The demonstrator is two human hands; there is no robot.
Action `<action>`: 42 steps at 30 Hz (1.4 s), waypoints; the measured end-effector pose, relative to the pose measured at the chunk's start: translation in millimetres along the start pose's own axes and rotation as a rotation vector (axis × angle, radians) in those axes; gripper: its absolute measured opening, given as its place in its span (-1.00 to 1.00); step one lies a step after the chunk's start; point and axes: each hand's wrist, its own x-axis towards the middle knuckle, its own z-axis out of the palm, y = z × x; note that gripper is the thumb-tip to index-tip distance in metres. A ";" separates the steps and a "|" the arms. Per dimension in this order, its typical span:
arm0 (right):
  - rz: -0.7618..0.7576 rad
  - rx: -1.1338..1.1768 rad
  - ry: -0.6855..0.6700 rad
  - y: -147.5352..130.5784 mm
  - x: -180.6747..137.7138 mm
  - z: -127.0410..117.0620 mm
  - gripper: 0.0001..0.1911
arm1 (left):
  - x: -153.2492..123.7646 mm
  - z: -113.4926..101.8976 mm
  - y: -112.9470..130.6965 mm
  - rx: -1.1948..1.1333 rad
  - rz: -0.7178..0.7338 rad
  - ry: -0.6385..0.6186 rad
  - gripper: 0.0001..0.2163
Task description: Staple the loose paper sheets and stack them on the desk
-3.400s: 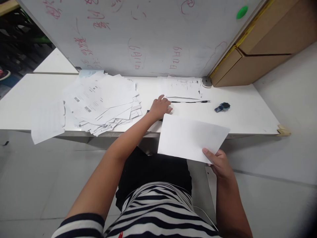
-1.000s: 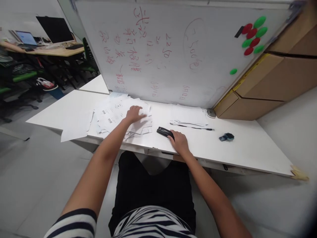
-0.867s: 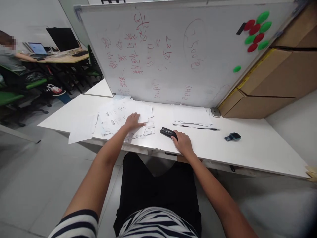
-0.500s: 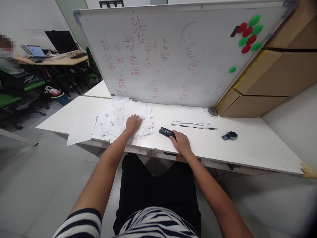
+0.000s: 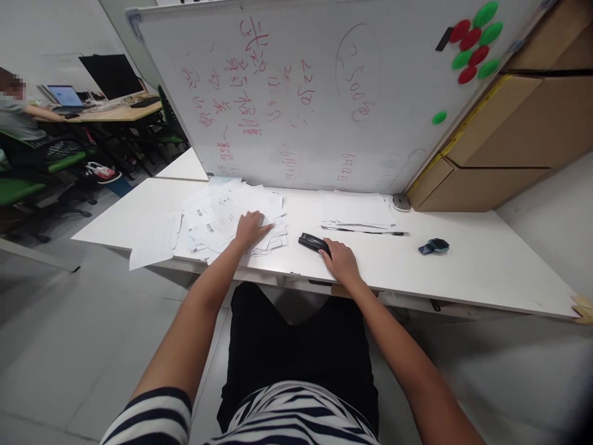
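My left hand lies flat, fingers stretched out, on a loose pile of printed papers on the white table. My right hand rests near the table's front edge, its fingers over the near end of a black stapler. Whether the fingers grip the stapler or just lie on it is unclear. Past the stapler, a black pen lies beside a small neat stack of sheets.
A whiteboard with red writing and magnets leans at the table's back. Cardboard boxes stand at the right. A small blue-black object sits on the right of the table. A person sits at a far-left desk with a laptop.
Earlier my right hand held a blank sheet over the table edge and my left was near the stapler. Now the sheet is gone; right hand is on the stapler, left on the pile.
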 end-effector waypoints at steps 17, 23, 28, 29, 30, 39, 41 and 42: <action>-0.019 -0.049 0.017 0.2 0.4 0.8 -0.54 | 2.5 11.6 -15.3 -0.079 -0.106 0.137 -0.60; 0.132 -0.101 0.096 1.7 -0.3 3.3 -0.57 | 3.9 7.1 -16.4 -0.069 -0.213 0.178 -0.62; 0.411 -0.061 0.233 6.3 3.7 3.4 -0.62 | 3.0 2.3 -15.7 -0.047 -0.212 0.174 -0.69; 0.438 -0.045 0.256 7.3 4.6 3.3 -0.62 | 3.2 1.3 -15.1 -0.044 -0.193 0.169 -0.71; 0.462 -0.031 0.276 8.2 5.3 3.3 -0.61 | 3.5 0.2 -14.1 -0.044 -0.179 0.162 -0.73; 0.746 0.087 0.404 18.9 5.1 8.1 -0.57 | -40.6 -36.6 43.5 -0.308 0.026 0.071 -0.70; 0.775 0.110 0.426 21.9 6.1 8.3 -0.56 | -67.6 -51.1 61.6 -0.487 0.069 0.092 -0.68; 0.785 0.121 0.442 22.8 6.6 7.4 -0.55 | -80.3 -57.6 68.5 -0.576 0.046 0.119 -0.69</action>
